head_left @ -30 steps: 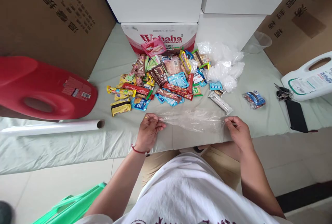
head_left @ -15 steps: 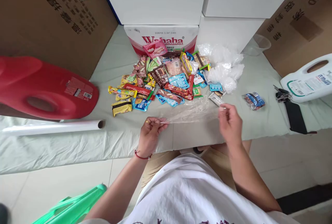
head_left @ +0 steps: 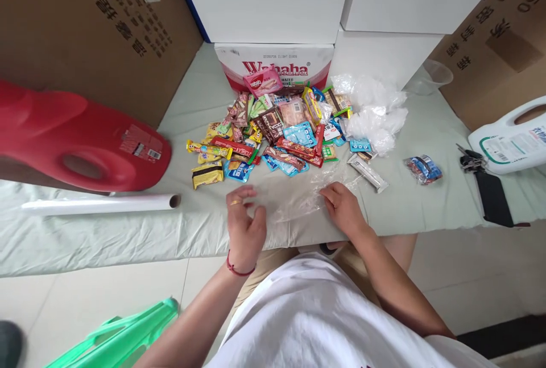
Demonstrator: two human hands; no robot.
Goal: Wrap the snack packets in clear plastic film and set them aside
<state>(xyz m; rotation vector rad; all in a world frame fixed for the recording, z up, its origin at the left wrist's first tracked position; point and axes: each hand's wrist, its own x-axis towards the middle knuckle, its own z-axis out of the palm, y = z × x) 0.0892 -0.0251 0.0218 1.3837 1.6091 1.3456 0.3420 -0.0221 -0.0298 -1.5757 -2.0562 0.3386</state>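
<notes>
A clear plastic bag [head_left: 298,200] lies thin and crumpled near the table's front edge. My right hand [head_left: 344,206] pinches its right side between thumb and fingers. To the left of the bag, my left hand [head_left: 246,223] is raised with thumb and fingers apart, holding nothing. Beyond both hands spreads a heap of wrapped snacks, among them a brown cocoa wafer packet [head_left: 269,124] and a pink wafer packet [head_left: 263,80]. A silver-wrapped bar [head_left: 367,172] rests just right of my right hand. A yellow packet [head_left: 207,174] sits at the heap's near left.
Crumpled clear bags [head_left: 375,115] are piled right of the snacks, with a small snack pack [head_left: 423,169] nearer. A red jug [head_left: 81,140] and a white roll [head_left: 102,204] lie left. Keys [head_left: 471,160], a black phone-like object [head_left: 493,198] and a white jug [head_left: 512,140] are right. Boxes [head_left: 275,63] stand behind.
My left hand has let go of the clear bag and opened. My right hand has moved left with its side of the bag, uncovering the silver-wrapped bar. The view has shifted slightly.
</notes>
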